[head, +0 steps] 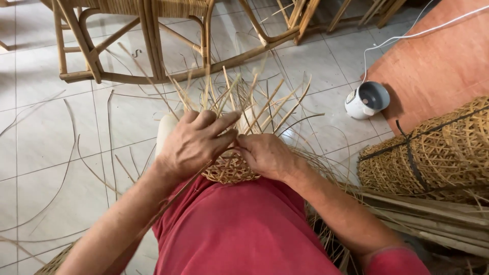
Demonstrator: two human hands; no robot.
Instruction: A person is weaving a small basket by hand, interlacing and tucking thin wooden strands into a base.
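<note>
Head view: pale tiled floor [46,132], perhaps workshop.

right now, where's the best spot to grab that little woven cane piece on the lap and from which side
Probably by the woven cane piece's finished rounded rim, from below on the near side. That end is tightly woven and looks firm, resting at the knee of the red trousers. The far end fans into loose strands that would likely bend or slip. The left hand and right hand already cover its top.

Two hands [196,145]; one woven piece [229,170]; one white pot [367,99]; perhaps two cane rolls [433,153].
</note>
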